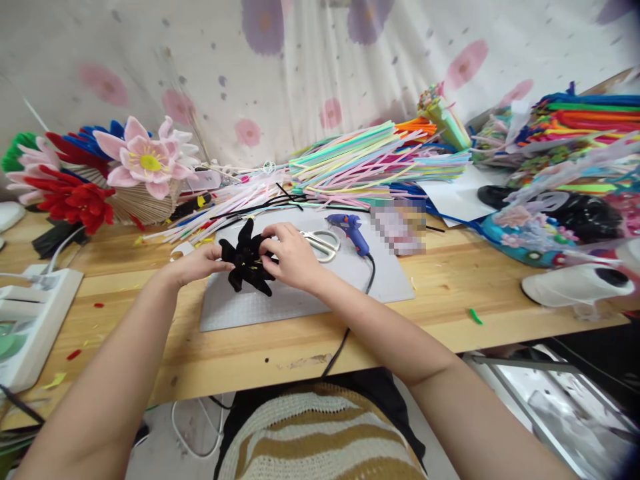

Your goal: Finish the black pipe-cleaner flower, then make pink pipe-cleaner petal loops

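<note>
A black pipe-cleaner flower (246, 259) with pointed petals and small yellow bits at its middle is held above the grey mat (310, 300). My left hand (204, 264) pinches a petal on its left side, thumb and fingers together. On the right side, my right hand (290, 257) has its fingers closed on another petal; the fingertips partly hide it. Just past my right hand lie scissors (325, 245), their blades hidden behind the hand. A blue glue gun (350, 231) rests on the mat to the right, its black cord running off the table's front edge.
Bundles of coloured pipe cleaners (360, 160) lie along the back. Finished pink and red flowers (145, 157) stand at the left, above a white power strip (40, 320). A white cylindrical object (575, 285) and a blue decorated piece (525, 240) are at the right.
</note>
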`<state>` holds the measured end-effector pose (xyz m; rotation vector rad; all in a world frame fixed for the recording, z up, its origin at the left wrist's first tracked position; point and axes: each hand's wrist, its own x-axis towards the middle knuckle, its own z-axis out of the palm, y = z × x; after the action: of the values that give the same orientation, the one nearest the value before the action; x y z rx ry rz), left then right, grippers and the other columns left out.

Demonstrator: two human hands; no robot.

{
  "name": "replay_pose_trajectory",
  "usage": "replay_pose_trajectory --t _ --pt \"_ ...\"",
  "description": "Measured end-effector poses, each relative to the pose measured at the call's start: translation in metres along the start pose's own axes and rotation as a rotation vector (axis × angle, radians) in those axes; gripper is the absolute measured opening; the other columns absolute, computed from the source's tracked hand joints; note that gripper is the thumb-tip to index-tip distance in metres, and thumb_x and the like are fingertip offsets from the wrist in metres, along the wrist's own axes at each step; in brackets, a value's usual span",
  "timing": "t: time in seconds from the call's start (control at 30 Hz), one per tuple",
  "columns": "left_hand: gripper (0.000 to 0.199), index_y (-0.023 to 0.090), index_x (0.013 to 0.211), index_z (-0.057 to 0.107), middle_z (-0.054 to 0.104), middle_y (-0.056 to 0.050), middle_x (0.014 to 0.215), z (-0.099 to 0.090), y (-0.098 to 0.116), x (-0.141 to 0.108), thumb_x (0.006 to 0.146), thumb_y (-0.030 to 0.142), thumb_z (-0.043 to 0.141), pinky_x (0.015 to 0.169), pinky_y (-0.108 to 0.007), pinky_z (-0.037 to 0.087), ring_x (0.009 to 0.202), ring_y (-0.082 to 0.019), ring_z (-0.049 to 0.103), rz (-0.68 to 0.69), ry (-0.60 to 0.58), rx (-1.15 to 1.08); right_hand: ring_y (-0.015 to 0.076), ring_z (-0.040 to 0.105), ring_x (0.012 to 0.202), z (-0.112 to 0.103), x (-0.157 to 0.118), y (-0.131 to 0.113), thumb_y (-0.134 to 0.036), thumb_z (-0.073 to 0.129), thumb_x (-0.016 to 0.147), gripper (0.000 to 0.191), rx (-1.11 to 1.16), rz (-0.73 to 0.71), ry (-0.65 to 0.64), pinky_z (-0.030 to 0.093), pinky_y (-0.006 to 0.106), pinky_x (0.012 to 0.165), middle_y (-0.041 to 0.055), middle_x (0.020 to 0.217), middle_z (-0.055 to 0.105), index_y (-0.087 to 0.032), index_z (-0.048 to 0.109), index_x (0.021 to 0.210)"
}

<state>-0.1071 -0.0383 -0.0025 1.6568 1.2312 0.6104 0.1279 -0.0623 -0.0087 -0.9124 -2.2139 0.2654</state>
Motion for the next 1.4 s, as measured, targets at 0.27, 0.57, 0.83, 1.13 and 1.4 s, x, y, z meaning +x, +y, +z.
replay_pose_trajectory --t 0.27,0.57,0.83,1.13,1.4 --pt "0.016 0.018 0.046 0.064 0.059 -0.002 0.049 0.003 -0.003 -0.001 0.04 0.017 0.079 0.046 -0.026 0.046 0.049 -0.018 0.055 -0.065 0.002 0.011 0.0196 0.047 0.101 -0.002 0.001 0.004 -0.024 0.062 0.077 0.008 0.115 -0.044 -0.018 0.039 0.035 0.089 0.0079 0.107 0.055 -0.019 0.065 0.082" --pt "0.01 0.021 0.052 0.068 0.06 -0.002 0.052 0.001 -0.001 0.004 0.05 0.028 0.074 0.046 -0.025 0.046 0.049 -0.016 0.053 0.004 -0.133 0.091 0.0178 0.05 0.098 0.015 0.003 0.008 -0.02 0.063 0.075 0.006 0.182 0.1 0.12 0.04 0.034 0.089 0.0049 0.101 0.059 -0.021 0.069 0.071" --pt "0.013 0.019 0.049 0.067 0.058 -0.002 0.05 0.0 0.001 0.005 0.051 0.031 0.07 0.047 -0.025 0.044 0.047 -0.014 0.049 -0.041 -0.176 0.126 0.0178 0.05 0.098 0.019 0.003 0.007 -0.019 0.063 0.073 0.005 0.236 0.142 0.099 0.039 0.035 0.091 0.0049 0.099 0.058 -0.019 0.066 0.069" --pt "0.02 0.017 0.059 0.068 0.061 0.0 0.059 0.007 0.021 0.003 0.055 0.036 0.065 0.064 -0.027 0.049 0.061 -0.015 0.054 -0.158 -0.194 0.255 0.0221 0.044 0.101 -0.001 0.0 0.008 -0.016 0.06 0.073 0.004 0.062 0.006 0.065 0.039 0.036 0.087 0.0072 0.102 0.057 -0.018 0.063 0.075" --pt "0.023 0.019 0.071 0.073 0.067 -0.001 0.068 0.006 0.015 0.013 0.064 0.039 0.062 0.065 -0.026 0.048 0.065 -0.015 0.056 -0.117 -0.342 0.248 0.0221 0.044 0.1 -0.015 -0.006 0.013 -0.016 0.053 0.08 0.01 -0.045 -0.127 0.075 0.038 0.038 0.087 0.0081 0.101 0.058 -0.019 0.063 0.077"
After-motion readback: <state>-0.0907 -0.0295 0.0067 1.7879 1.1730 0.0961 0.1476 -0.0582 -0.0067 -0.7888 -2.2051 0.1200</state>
